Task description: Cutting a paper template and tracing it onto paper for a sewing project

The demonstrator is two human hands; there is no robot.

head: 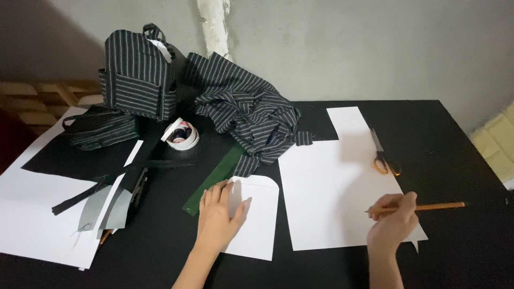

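Near the front edge of the black worktop (455,160), the left hand (218,214) lies flat, fingers spread, on a small white paper piece (259,214) (rounded top corners). The right hand (393,219) pinches a pencil (428,206) over the large white paper sheet (332,187), its shaft jutting right beyond the fingers; scissors (383,155) lie near the sheet's far right edge.

Scissors (384,158), striped backpack (138,72), tape roll (182,135).

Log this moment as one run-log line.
left hand: flat on small paper pattern | right hand: holds pencil over large paper pattern
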